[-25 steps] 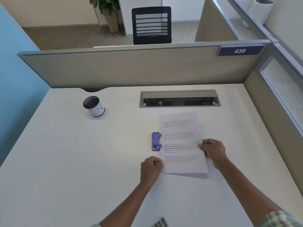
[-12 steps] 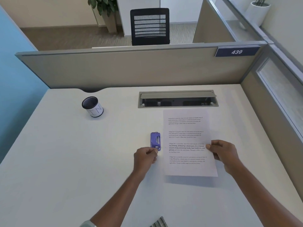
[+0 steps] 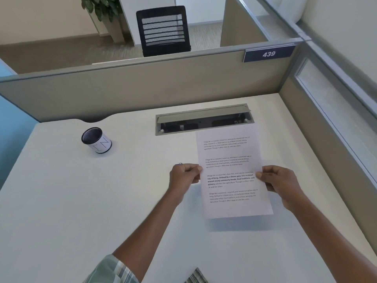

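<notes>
A printed white sheet of paper is held tilted just above the white desk, casting a shadow at its near edge. My right hand pinches the sheet's right edge. My left hand is curled at the sheet's left edge, closed over the small purple hole punch. Only a sliver of the punch shows above my knuckles. Whether the paper's edge sits inside the punch is hidden.
A black mesh pen cup with a white label stands at the back left. An open cable tray is set into the desk behind the paper. Grey partitions wall the back and right. A patterned item lies at the near edge.
My left hand left the sheet's lower left corner, reached the purple punch and closed over it. The sheet shifted right and lifted in my right hand.
</notes>
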The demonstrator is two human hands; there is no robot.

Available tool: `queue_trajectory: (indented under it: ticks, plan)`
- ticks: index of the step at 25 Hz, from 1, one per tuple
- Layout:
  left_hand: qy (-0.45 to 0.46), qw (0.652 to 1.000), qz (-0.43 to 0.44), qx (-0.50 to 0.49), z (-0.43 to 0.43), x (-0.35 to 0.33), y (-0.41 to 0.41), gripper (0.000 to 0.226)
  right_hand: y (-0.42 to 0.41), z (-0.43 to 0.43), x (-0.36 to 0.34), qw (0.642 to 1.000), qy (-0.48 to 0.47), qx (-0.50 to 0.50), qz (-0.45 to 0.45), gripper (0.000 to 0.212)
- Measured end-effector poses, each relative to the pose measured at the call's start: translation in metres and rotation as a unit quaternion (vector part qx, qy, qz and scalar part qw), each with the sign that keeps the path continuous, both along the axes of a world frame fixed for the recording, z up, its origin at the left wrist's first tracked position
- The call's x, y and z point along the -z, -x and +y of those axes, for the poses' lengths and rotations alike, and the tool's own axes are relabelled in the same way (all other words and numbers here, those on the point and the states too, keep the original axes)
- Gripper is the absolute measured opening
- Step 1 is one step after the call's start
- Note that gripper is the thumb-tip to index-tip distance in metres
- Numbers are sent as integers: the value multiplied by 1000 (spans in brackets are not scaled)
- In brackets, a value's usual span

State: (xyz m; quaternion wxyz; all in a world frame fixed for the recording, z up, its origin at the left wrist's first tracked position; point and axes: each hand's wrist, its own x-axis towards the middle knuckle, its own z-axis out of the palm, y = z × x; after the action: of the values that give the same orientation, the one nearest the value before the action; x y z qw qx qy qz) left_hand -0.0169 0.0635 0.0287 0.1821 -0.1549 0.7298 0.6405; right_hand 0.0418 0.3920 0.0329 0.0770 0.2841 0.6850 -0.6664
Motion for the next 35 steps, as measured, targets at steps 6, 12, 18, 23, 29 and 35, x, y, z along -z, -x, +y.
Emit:
queue_trajectory:
  ticks: [6,12,18,23,29,35]
  plan:
    - [-27,999,-15,28,65,6,12,18,-13,54,0,998,-30,50,6,10]
    - [-21,997,-46,58,146,26,32,14,-7,114,8,990,-100,96,-10,9]
    - [-14,996,-67,62,215,43,52,11,18,163,22,968,-217,126,-20,10]
    - [-16,995,-80,52,253,53,67,7,45,187,37,950,-292,108,-24,22]
    - [-7,995,-90,34,271,65,76,6,47,182,51,923,-383,25,-4,48]
    - [-9,994,-103,24,273,70,79,4,35,162,73,899,-426,-87,-56,57]
